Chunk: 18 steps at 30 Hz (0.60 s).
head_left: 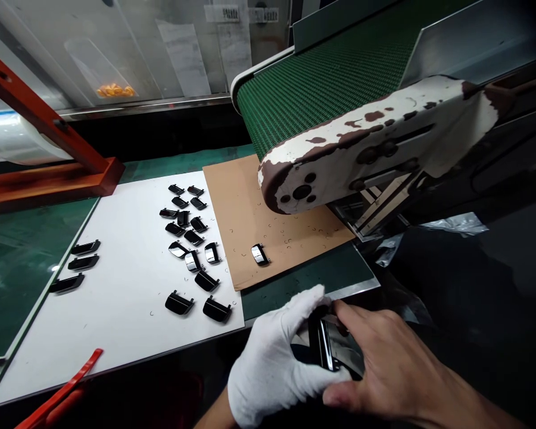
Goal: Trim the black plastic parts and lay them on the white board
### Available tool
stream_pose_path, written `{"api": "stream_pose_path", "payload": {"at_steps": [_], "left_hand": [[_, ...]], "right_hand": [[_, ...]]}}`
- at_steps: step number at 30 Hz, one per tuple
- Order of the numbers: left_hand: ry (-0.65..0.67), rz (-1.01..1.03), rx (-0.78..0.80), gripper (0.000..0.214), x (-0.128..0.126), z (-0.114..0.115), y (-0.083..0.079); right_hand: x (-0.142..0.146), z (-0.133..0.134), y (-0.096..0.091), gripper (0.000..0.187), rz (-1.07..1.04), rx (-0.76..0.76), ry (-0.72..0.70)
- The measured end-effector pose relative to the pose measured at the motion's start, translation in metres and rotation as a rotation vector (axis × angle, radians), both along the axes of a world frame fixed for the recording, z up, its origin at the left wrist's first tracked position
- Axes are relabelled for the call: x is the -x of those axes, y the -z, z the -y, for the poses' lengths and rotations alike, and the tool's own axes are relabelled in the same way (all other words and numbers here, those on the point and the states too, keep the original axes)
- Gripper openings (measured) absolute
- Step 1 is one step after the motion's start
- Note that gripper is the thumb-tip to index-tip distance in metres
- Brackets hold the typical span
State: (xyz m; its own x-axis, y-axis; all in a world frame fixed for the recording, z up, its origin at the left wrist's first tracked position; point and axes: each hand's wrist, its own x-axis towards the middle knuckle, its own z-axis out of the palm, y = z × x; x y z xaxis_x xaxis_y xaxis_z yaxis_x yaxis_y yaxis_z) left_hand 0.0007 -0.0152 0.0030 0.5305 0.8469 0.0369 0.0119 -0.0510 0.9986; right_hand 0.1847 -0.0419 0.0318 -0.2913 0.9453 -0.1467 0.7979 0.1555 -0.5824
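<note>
My left hand [272, 360], in a white glove, grips a glossy black plastic part [325, 342] between thumb and fingers, off the table's front edge. My bare right hand [384, 357] closes round the same part from the right, index finger at its upper end and thumb at its lower end. Its other fingers are partly hidden. A similar black part [259, 254] lies on the brown cardboard sheet [232, 202]. Several more loose black parts [206, 280] are scattered over the white sheet [125, 286], and three black parts [83, 261] form a column at its left.
A green conveyor belt [339, 77] with a chipped white side frame [304, 179] overhangs the cardboard. An orange stand [71, 176] with a clear film roll [18, 140] is at the back left. Small curled scraps litter the sheets. A red strip [67, 387] crosses the near left edge.
</note>
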Motion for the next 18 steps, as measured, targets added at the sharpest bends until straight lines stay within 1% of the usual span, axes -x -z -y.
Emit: {"api": "stream_pose_path", "payload": {"at_steps": [8, 14, 18], "left_hand": [[0.018, -0.044, -0.019, 0.083, -0.002, -0.001, 0.003], [-0.040, -0.083, -0.003, 0.084, 0.000, 0.002, 0.006], [-0.065, -0.085, 0.013, 0.082, 0.000, 0.004, 0.005]], "right_hand": [[-0.001, 0.004, 0.009, 0.100, 0.130, -0.066, -0.018], [0.004, 0.005, 0.012, 0.100, 0.198, -0.271, -0.013], [0.006, 0.003, 0.013, 0.100, 0.189, -0.305, -0.031]]}}
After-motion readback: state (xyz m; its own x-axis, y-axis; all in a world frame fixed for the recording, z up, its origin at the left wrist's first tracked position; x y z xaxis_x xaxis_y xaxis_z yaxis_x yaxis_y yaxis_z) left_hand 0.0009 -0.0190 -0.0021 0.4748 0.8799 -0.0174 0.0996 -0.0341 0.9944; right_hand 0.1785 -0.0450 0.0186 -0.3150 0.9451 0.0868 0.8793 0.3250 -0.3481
